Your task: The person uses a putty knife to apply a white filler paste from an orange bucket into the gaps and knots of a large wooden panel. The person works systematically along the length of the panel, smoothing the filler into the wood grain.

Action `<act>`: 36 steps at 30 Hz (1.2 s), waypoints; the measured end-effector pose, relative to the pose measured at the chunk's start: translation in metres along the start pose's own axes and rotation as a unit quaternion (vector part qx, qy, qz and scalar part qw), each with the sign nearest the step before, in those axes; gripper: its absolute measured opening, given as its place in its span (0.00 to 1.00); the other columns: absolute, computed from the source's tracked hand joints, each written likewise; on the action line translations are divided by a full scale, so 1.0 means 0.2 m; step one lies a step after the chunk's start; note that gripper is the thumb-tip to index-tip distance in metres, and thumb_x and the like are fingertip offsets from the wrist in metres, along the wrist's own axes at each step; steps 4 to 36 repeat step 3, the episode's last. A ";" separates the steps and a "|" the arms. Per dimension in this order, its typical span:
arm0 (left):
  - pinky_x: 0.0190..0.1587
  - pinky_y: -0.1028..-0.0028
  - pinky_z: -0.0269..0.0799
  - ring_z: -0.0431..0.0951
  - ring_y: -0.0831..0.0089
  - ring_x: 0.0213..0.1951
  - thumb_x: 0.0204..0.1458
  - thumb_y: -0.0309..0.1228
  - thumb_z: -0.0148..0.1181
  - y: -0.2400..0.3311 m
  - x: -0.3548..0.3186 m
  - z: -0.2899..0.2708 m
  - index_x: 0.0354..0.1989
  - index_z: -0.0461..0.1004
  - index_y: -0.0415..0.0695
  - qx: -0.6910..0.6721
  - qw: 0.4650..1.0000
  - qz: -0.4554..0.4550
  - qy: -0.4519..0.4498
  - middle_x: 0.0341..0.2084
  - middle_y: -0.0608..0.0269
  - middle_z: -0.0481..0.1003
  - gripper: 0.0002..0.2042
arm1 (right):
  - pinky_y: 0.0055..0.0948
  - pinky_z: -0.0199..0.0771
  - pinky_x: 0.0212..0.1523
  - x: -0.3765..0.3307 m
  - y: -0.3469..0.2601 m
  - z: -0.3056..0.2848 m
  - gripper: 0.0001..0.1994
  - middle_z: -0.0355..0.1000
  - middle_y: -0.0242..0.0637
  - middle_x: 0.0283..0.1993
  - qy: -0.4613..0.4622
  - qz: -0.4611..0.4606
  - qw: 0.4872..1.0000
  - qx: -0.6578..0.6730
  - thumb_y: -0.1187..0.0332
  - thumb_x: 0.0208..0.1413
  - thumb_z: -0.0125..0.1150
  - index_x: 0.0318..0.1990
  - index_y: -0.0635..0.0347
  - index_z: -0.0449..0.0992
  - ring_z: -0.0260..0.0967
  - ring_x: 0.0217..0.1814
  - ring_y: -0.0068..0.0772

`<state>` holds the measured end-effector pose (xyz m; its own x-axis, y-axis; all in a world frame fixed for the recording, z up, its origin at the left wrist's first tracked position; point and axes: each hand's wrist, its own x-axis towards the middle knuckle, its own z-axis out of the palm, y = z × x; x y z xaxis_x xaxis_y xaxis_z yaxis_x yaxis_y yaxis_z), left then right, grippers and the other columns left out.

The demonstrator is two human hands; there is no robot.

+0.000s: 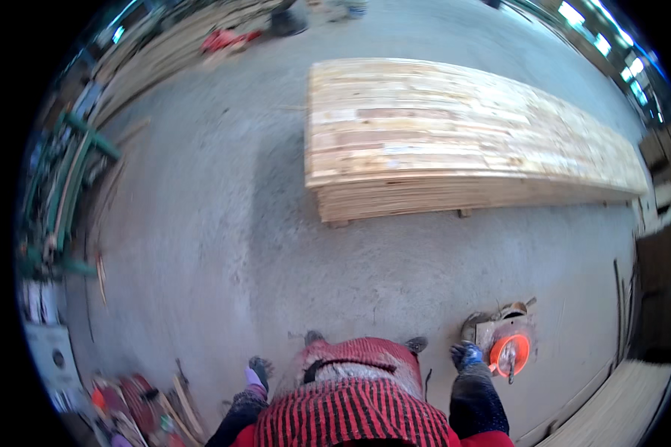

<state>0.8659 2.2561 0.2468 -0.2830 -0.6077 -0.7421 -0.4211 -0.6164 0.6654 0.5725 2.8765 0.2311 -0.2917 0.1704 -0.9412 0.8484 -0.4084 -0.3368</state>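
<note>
- Far left, a green metal rack (pixel 67 179) stands along the wall with long thin wooden strips leaning on it, and a heap of red and wooden scraps (pixel 138 406) lies on the grey concrete floor (pixel 201 246) below.
- Next, the left hand (pixel 257 372), in a dark glove with a purple cuff, hangs low beside the red-and-black striped garment (pixel 350 406); it holds nothing, fingers loosely curled as far as I can tell, well away from any tool.
- Centre and ahead, a tall stack of pale plywood sheets (pixel 455 134) sits on the floor, its long axis running off to the right.
- Now the right hand (pixel 466 356), in a blue-tinted dark glove, hangs just beside the round orange bucket (pixel 508 354); whether its fingers are spread or closed, I cannot tell.
- That bucket lies directly to the right of the right hand, a handle sticking out of it, a small wooden board (pixel 496 328) touching its far rim.
- The right hand is clearly the nearer one.
</note>
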 end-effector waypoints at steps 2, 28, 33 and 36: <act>0.28 0.61 0.73 0.77 0.59 0.33 0.59 0.40 0.52 -0.06 0.14 -0.15 0.52 0.62 0.49 -0.027 0.998 -0.050 -0.010 0.35 0.54 0.73 0.16 | 0.43 0.73 0.49 -0.05 0.05 0.26 0.25 0.67 0.51 0.60 -0.034 0.005 0.995 -0.090 0.54 0.64 0.39 0.65 0.54 0.58 0.70 0.55 0.50; 0.28 0.57 0.74 0.76 0.59 0.35 0.59 0.40 0.52 -0.02 0.26 -0.42 0.52 0.61 0.47 -0.103 0.990 -0.087 -0.026 0.39 0.53 0.72 0.17 | 0.49 0.71 0.50 -0.06 0.12 0.52 0.25 0.63 0.51 0.64 -0.060 0.026 0.986 -0.154 0.54 0.64 0.38 0.66 0.49 0.56 0.68 0.58 0.56; 0.28 0.57 0.74 0.76 0.59 0.35 0.59 0.40 0.52 -0.02 0.26 -0.42 0.52 0.61 0.47 -0.103 0.990 -0.087 -0.026 0.39 0.53 0.72 0.17 | 0.49 0.71 0.50 -0.06 0.12 0.52 0.25 0.63 0.51 0.64 -0.060 0.026 0.986 -0.154 0.54 0.64 0.38 0.66 0.49 0.56 0.68 0.58 0.56; 0.28 0.57 0.74 0.76 0.59 0.35 0.59 0.40 0.52 -0.02 0.26 -0.42 0.52 0.61 0.47 -0.103 0.990 -0.087 -0.026 0.39 0.53 0.72 0.17 | 0.49 0.71 0.50 -0.06 0.12 0.52 0.25 0.63 0.51 0.64 -0.060 0.026 0.986 -0.154 0.54 0.64 0.38 0.66 0.49 0.56 0.68 0.58 0.56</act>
